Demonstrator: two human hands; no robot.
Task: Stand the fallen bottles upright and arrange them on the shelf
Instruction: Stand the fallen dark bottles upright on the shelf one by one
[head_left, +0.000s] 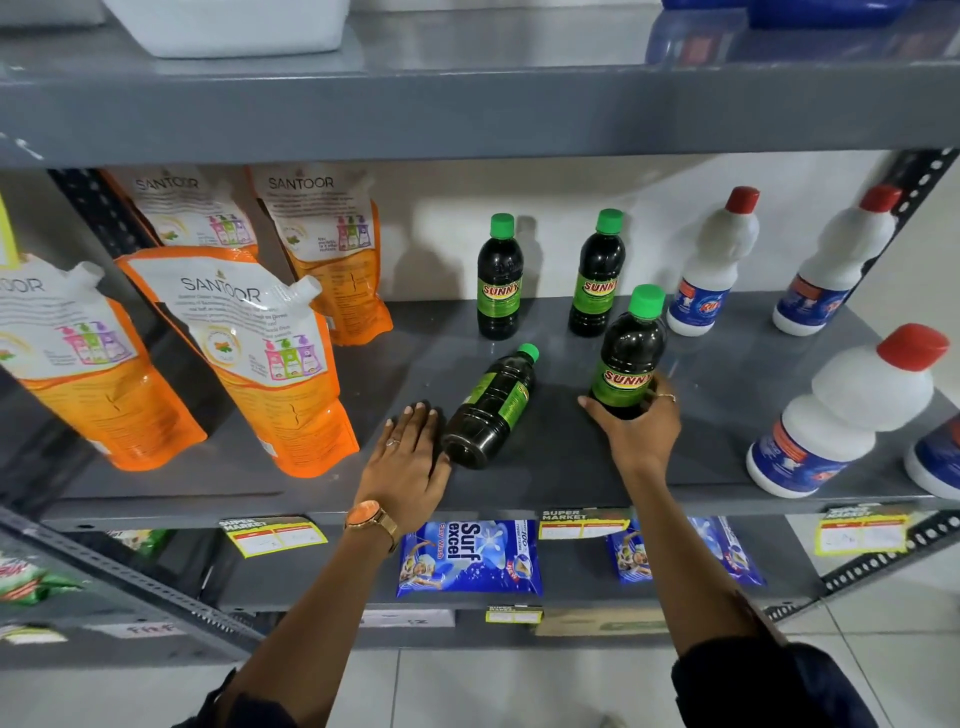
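Now our right hand (641, 422) grips the base of an upright dark bottle (629, 353) on the grey shelf (571, 467). Our left hand (408, 457) lies open and flat, touching the bottom of the fallen bottle (491, 408). Two more green-capped bottles (500, 278) stand behind.

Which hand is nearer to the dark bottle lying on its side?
Left. The left hand rests flat on the shelf right beside the base of the fallen bottle; the right hand is farther right, gripping an upright bottle.
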